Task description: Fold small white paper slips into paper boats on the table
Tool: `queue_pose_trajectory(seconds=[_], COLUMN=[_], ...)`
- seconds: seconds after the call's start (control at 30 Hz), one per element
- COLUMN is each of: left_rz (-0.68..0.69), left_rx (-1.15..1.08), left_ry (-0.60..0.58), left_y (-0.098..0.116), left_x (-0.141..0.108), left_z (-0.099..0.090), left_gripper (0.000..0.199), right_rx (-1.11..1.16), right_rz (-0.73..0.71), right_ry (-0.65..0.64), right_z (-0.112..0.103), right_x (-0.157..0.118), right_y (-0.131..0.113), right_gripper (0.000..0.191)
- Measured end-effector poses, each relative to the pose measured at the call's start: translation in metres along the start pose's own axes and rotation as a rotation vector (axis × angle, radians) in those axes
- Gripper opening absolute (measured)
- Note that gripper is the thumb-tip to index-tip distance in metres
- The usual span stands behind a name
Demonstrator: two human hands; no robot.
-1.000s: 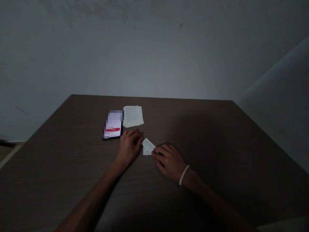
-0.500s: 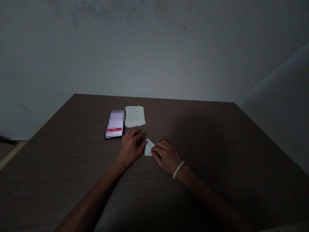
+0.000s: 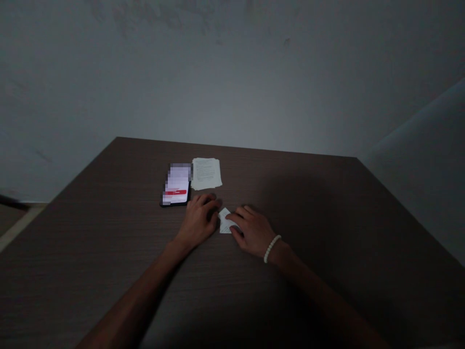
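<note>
A small folded piece of white paper with printed lines lies on the dark wooden table, its right part hidden under my right hand. My right hand, a pale beaded bracelet at its wrist, has the index finger pressed on the paper and the thumb by its lower edge. To the left, my left hand rests on the table with curved fingers apart. Its thumb tip is at the paper's left edge; whether it touches is hard to tell.
A phone with a lit screen lies beyond my left hand. Touching or close to its right side is a stack of printed paper sheets. The table ends at a grey wall.
My right index finger has shifted up across the paper, and its thumb has come away from the finger. My left hand stays nearly in place. The view has shifted slightly.
</note>
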State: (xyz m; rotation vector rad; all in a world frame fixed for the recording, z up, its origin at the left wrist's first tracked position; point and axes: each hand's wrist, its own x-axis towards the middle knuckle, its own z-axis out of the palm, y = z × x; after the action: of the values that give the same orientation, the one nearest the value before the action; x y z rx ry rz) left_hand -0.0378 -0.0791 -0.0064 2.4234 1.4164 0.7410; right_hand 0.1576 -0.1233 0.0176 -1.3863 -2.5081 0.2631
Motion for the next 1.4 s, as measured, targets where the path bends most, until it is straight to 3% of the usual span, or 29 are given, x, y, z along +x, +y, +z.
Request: queue_pose_trajectory(seconds=[0.4,0.67,1.4], left_rz=[-0.003,-0.002,0.013], left_rx=[-0.004,0.125,0.196], left_ry=[-0.017,-0.029,-0.014], left_y=[0.001,0.006,0.006], left_x=[0.000,0.000,-0.001], left_z=[-0.002,-0.001,0.002], left_gripper=[0.025,0.027,0.023], right_rx=[-0.062,-0.043,0.016], right_rz=[-0.043,-0.073,-0.034], right_ry=[-0.063,-0.052,0.086], right_z=[-0.005,-0.005,0.000], right_x=[0.015,0.014,-0.044], right_y=[0.003,0.005,0.007], right_gripper=[0.046,0.035,0.016])
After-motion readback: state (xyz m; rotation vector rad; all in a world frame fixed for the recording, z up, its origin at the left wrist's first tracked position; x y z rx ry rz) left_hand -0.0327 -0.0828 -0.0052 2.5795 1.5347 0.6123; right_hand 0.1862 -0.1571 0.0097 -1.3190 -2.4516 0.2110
